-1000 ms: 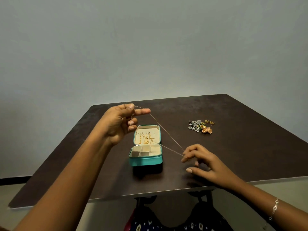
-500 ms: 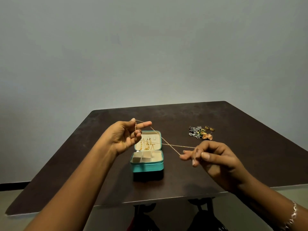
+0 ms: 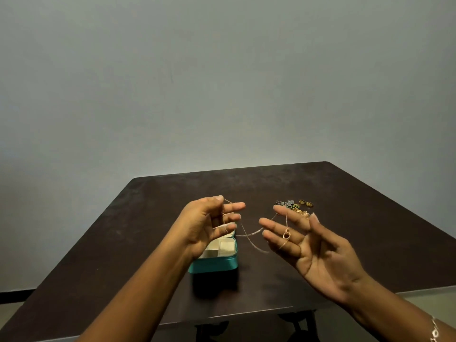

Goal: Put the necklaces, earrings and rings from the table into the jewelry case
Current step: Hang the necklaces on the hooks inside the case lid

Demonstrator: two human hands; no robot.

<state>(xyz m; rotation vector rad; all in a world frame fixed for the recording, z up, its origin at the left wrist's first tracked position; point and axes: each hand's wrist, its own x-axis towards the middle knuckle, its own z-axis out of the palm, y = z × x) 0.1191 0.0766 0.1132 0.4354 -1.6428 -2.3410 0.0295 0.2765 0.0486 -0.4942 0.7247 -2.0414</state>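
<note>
Now right hand (image 3: 318, 245) opened, fingers spread under slackened necklace (image 3: 286, 234), left hand (image 3: 207, 225) still pinching it; jewelry case (image 3: 214, 266) drop likely next.

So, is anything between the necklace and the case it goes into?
Only the left hand, holding the necklace, hangs over the far half of the jewelry case. Its near compartments show uncovered; the right hand is off to its right.

Above the dark tabletop (image 3: 370, 243), the left hand (image 3: 207, 224) pinches a thin gold necklace (image 3: 251, 234) over the open teal jewelry case (image 3: 214, 265), the chain draping across the straight fingers (image 3: 277, 227) of the upturned right hand (image 3: 318, 253), near a heap of earrings and rings (image 3: 293, 207).
</note>
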